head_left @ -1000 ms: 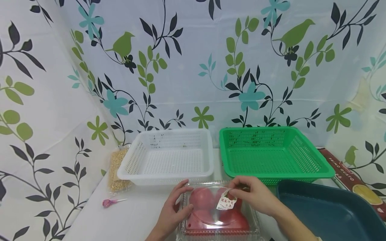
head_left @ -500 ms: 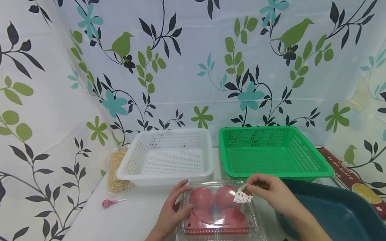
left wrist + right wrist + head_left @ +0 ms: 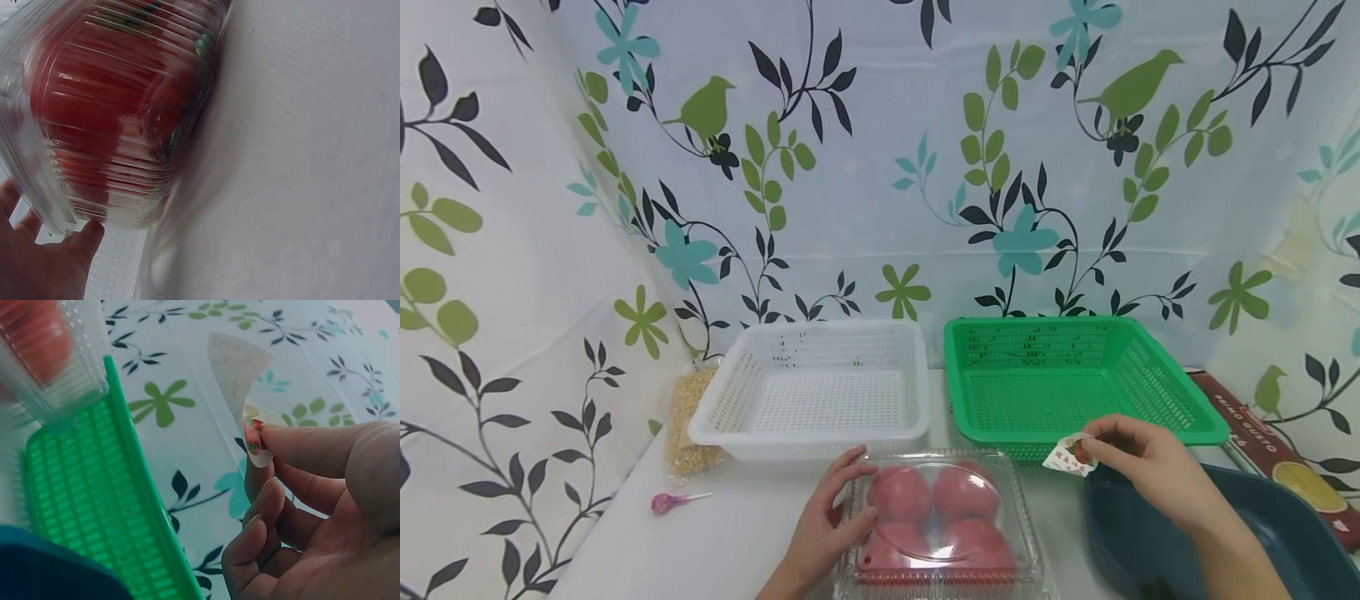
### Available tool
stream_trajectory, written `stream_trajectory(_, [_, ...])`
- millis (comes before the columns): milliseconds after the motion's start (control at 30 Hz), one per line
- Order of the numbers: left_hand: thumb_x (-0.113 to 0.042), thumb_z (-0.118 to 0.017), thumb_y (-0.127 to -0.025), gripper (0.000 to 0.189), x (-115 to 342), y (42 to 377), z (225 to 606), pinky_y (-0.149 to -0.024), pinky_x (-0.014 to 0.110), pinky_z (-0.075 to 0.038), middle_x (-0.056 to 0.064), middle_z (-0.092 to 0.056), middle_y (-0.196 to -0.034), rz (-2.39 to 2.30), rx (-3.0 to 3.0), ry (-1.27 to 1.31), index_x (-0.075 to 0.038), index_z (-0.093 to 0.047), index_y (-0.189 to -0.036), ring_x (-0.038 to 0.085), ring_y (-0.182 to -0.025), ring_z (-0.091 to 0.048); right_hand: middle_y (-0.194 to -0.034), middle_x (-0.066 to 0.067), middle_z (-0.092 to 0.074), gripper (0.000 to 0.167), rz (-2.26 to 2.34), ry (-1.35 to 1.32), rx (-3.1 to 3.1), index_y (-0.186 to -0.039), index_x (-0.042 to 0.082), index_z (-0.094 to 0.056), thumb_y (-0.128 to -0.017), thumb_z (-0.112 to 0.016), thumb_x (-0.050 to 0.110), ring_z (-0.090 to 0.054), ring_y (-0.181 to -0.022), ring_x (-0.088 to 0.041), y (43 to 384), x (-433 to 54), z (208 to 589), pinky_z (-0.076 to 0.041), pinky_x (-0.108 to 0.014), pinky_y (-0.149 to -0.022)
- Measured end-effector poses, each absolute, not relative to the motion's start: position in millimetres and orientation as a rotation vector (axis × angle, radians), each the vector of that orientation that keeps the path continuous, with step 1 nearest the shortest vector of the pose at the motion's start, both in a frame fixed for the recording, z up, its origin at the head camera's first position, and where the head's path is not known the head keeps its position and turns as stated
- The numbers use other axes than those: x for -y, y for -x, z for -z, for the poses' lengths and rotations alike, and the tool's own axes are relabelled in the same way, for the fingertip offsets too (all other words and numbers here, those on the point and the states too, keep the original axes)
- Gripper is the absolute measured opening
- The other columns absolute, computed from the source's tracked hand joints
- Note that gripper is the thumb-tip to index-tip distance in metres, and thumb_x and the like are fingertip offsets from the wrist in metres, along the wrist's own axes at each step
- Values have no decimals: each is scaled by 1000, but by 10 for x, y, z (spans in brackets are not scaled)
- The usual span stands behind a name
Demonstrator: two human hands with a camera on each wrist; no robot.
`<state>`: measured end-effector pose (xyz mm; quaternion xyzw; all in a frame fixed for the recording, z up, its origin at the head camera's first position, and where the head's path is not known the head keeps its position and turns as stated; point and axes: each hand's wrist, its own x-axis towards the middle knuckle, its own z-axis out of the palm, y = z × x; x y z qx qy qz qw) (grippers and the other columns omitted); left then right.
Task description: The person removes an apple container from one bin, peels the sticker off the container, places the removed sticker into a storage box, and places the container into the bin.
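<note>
A clear plastic box (image 3: 1027, 533) with several round red fruits (image 3: 966, 492) stands at the front middle in the head view. My left hand (image 3: 826, 527) grips its left side, fingers at the rim and thumb over the lid's edge; the left wrist view shows the thumb (image 3: 92, 234) at the box corner. Green bits show on the fruits (image 3: 94, 94) through the ribbed wall. My right hand (image 3: 1157, 471) pinches a paper label (image 3: 1066, 457) between thumb and index finger, up off the lid. Red print and a fruit picture mark this curled label (image 3: 234, 381).
Behind the box stand a white basket (image 3: 808, 440) and a green basket (image 3: 1097, 437). A dark blue tray (image 3: 1120, 533) lies under my right forearm, beside a red pack (image 3: 1262, 446). On the left are a bag of grains (image 3: 691, 417) and a lollipop (image 3: 670, 502).
My right hand has moved right, lifting the label away from the box lid to near the green basket and blue tray. My left hand has stayed on the box.
</note>
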<state>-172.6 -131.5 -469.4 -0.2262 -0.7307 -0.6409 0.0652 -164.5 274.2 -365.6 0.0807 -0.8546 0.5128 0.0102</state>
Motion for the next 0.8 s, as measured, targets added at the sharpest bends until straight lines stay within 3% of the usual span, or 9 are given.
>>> stream_trajectory(267, [-5, -69, -91, 40, 1328, 1746, 4694, -103, 70, -36, 15, -36, -155, 1940, 2196, 707, -11, -62, -130, 47, -143, -26, -104, -4, -68, 28, -1496, -207, 2679, -119, -1, -64, -103, -60, 21, -62, -90, -13, 1654, -2940, 3631, -53, -26, -75])
stream_trajectory(800, [-5, -70, -91, 38, 1315, 1714, 4663, -103, 70, -35, 19, -37, -154, 1957, 2196, 685, -8, -63, -129, 49, -143, -26, -104, -5, -69, 32, -1477, -42, 2805, -119, -1, -64, -103, -62, 26, -64, -89, -10, 1584, -3106, 3780, -56, -32, -75])
